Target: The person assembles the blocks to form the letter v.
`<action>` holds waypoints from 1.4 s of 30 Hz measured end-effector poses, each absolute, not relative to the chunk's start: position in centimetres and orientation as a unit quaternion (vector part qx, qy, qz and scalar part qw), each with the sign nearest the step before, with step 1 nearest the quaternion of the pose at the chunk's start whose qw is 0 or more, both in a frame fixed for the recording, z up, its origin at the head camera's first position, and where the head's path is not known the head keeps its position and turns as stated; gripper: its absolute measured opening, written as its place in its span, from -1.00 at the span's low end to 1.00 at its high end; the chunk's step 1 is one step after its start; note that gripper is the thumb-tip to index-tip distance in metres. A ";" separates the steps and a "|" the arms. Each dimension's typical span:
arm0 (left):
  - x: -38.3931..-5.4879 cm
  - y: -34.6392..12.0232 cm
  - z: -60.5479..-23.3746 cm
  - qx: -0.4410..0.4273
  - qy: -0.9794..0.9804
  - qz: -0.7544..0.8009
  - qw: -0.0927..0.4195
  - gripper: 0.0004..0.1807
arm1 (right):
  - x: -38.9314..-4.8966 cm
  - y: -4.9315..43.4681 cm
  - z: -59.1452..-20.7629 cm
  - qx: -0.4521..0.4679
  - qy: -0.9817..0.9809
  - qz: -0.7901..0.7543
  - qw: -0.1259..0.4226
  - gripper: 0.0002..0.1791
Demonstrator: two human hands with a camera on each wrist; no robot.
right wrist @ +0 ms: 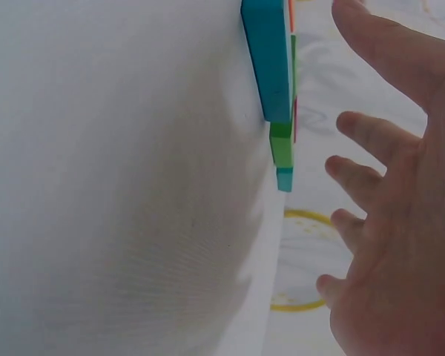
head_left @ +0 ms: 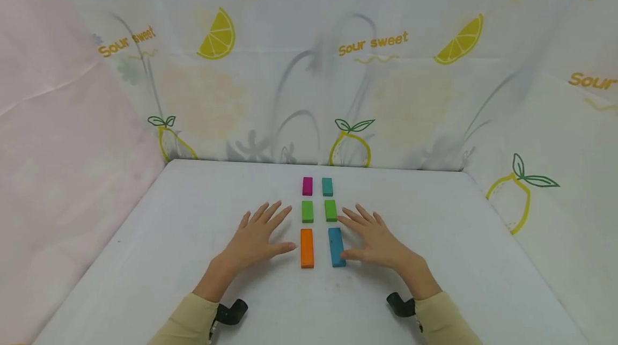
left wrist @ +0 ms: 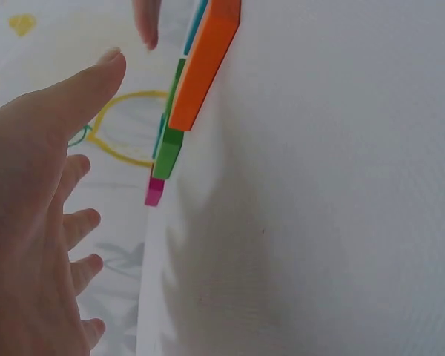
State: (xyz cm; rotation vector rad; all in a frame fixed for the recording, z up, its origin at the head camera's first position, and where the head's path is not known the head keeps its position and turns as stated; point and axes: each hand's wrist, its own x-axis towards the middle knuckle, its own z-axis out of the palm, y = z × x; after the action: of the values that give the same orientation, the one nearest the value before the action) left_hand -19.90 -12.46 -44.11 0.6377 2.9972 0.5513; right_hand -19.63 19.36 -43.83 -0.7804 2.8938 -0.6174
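Two columns of coloured blocks lie on the white table. In the left column are a magenta block [head_left: 307,186], a green block [head_left: 307,212] and a longer orange block [head_left: 307,248]. The right column has a teal block [head_left: 327,186], another green block [head_left: 330,210] and a longer blue block [head_left: 336,247]. My left hand [head_left: 262,235] hovers left of the orange block, fingers spread, holding nothing. On the other side my right hand [head_left: 374,237] is spread over the table, its thumb overlapping the blue block's edge in the head view; the right wrist view shows that hand raised above the surface.
The white table [head_left: 193,216] runs back to a fabric backdrop [head_left: 289,93] printed with lemons and lettering. Fabric also rises along both sides. A black wrist device [head_left: 233,313] sits by the left sleeve, and a similar black device [head_left: 401,305] by the right.
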 end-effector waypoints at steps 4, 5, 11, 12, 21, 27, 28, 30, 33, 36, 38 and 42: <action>-19.8 -11.7 -44.1 0.216 0.960 0.175 0.027 -0.04 | -19.5 19.2 -43.9 -0.260 0.942 -0.204 0.056 -0.09; -19.8 -11.5 -44.2 0.218 0.961 0.169 0.029 -0.04 | -19.5 19.1 -43.9 -0.261 0.942 -0.204 0.060 -0.09; -19.7 -10.7 -44.9 0.234 0.960 0.151 0.036 -0.06 | -19.5 19.1 -44.0 -0.268 0.941 -0.193 0.070 -0.09; -19.7 -10.6 -45.0 0.237 0.959 0.154 0.036 -0.06 | -19.5 19.1 -44.0 -0.269 0.941 -0.192 0.071 -0.09; -19.4 -9.5 -45.5 0.255 0.949 0.178 0.052 -0.11 | -19.5 18.4 -43.9 -0.260 0.942 -0.188 0.097 -0.09; -19.1 -9.0 -45.2 0.264 0.943 0.191 0.063 -0.16 | -19.4 18.1 -43.8 -0.253 0.943 -0.195 0.099 -0.16; -19.0 -9.0 -45.2 0.265 0.944 0.189 0.063 -0.16 | -19.4 18.0 -43.8 -0.253 0.943 -0.195 0.099 -0.17; -19.1 -9.0 -45.2 0.266 0.944 0.184 0.062 -0.17 | -19.5 18.0 -43.8 -0.254 0.942 -0.195 0.100 -0.18; -19.1 -8.9 -45.3 0.271 0.944 0.176 0.061 -0.19 | -19.5 17.9 -43.9 -0.258 0.940 -0.195 0.104 -0.19; -19.2 -8.9 -45.4 0.276 0.944 0.173 0.060 -0.19 | -19.6 17.9 -44.2 -0.263 0.939 -0.195 0.105 -0.20; -19.2 -8.8 -45.5 0.278 0.943 0.171 0.060 -0.19 | -19.7 17.9 -44.4 -0.265 0.939 -0.194 0.106 -0.21; -19.3 -8.7 -45.6 0.285 0.943 0.164 0.058 -0.19 | -19.7 18.0 -44.5 -0.265 0.938 -0.195 0.108 -0.22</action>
State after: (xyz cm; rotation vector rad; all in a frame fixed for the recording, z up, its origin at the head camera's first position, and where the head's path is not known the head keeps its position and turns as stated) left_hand -19.27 -8.71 -45.58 0.8638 2.8577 0.4966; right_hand -19.74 17.97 -44.48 -0.7812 2.7610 -0.5727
